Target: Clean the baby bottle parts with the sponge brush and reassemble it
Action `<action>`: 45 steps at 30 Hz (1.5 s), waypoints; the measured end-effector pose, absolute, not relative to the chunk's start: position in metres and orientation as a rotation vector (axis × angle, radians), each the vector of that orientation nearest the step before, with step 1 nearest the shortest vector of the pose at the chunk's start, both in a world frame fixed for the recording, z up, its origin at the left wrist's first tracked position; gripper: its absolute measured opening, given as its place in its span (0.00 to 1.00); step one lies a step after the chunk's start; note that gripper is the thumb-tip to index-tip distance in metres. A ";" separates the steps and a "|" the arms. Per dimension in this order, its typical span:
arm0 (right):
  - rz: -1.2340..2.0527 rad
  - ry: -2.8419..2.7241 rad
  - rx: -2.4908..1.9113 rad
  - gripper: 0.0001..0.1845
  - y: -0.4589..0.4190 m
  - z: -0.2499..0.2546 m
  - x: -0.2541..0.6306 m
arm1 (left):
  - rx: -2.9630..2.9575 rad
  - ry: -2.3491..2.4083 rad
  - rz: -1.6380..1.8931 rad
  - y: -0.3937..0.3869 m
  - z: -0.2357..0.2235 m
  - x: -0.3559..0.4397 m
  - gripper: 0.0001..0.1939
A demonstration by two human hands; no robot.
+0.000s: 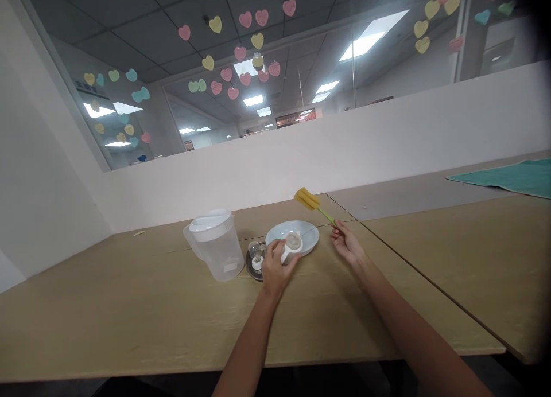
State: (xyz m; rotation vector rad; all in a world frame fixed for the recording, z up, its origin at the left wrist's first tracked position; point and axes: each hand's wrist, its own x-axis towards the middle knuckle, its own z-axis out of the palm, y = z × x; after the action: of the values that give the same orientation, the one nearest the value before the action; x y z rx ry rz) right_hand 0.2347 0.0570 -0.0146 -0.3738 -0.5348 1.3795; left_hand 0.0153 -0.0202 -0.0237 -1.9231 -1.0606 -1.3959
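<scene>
My left hand point(275, 268) is closed around a white cup-like piece point(293, 242) with a handle, its round opening turned up toward me. It is held over the near side of a white bowl point(310, 232). My right hand point(348, 245) grips the green handle of a yellow sponge bottle brush point(307, 198). The brush points up and left, with its head above the table beyond the bowl, apart from the white piece. Just left of my left hand, a dark round tray point(249, 269) bears a clear cap point(253, 249) and a white ring point(257, 263); my hand hides part of it.
A translucent pitcher point(224, 253) with a white lid stands left of the tray. A teal cloth point(512, 178) lies at the far right of the wooden table point(129, 311). Behind the table rises a white low wall point(258, 167) with glass above, dotted with heart-shaped notes.
</scene>
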 end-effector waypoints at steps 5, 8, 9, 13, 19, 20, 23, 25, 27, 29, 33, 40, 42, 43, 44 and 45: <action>1.444 -0.578 -0.313 0.13 0.056 -0.014 0.232 | -1.764 -1.256 -1.255 -0.018 -0.016 -0.001 0.23; 1.447 -0.613 -0.333 0.14 0.055 -0.013 0.230 | -1.710 -1.296 -1.233 -0.015 -0.015 -0.006 0.21; 1.447 -0.620 -0.337 0.14 0.055 -0.013 0.229 | -1.704 -1.288 -1.223 -0.014 -0.015 -0.007 0.20; 1.420 -0.652 -0.364 0.15 0.054 -0.010 0.228 | -1.720 -1.254 -1.162 -0.012 -0.016 -0.011 0.19; 1.336 -0.718 -0.398 0.17 0.050 -0.001 0.228 | -1.760 -1.228 -1.036 -0.016 -0.012 -0.018 0.18; 1.307 -0.750 -0.404 0.17 0.049 0.001 0.228 | -1.754 -1.223 -1.026 -0.016 -0.012 -0.018 0.18; 1.201 -0.854 -0.449 0.18 0.045 0.006 0.228 | -1.734 -1.205 -0.991 -0.015 -0.012 -0.018 0.18; 1.151 -0.903 -0.489 0.18 0.042 0.008 0.226 | -1.748 -1.180 -0.941 -0.013 -0.014 -0.016 0.20; 1.138 -0.927 -0.512 0.19 0.038 0.010 0.222 | -1.769 -1.155 -0.906 -0.013 -0.015 -0.014 0.22; 1.157 -0.925 -0.512 0.20 0.034 0.012 0.219 | -1.766 -1.160 -0.914 -0.013 -0.016 -0.013 0.23; 1.195 -0.932 -0.492 0.19 0.031 0.011 0.213 | -1.731 -1.210 -0.945 -0.014 -0.014 -0.012 0.23; 1.226 -0.973 -0.540 0.19 0.031 0.007 0.203 | -1.800 -1.119 -0.827 -0.014 -0.014 -0.005 0.24; 1.200 -0.876 -0.524 0.19 0.032 0.009 0.205 | -1.782 -1.105 -0.817 -0.014 -0.013 -0.003 0.26; 1.188 -0.820 -0.513 0.19 0.032 0.010 0.207 | -1.768 -1.107 -0.820 -0.013 -0.012 -0.003 0.27; 1.180 -0.772 -0.507 0.19 0.034 0.010 0.210 | -1.759 -1.111 -0.820 -0.013 -0.011 -0.003 0.27; 1.171 -0.735 -0.502 0.19 0.035 0.010 0.213 | -1.755 -1.116 -0.815 -0.013 -0.010 -0.003 0.27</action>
State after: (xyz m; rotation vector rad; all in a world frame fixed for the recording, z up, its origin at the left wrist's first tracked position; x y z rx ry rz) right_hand 0.2128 0.0354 0.0101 -0.5021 -0.7355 1.1709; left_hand -0.0032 -0.0126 -0.0100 -1.7552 -1.1160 -0.8152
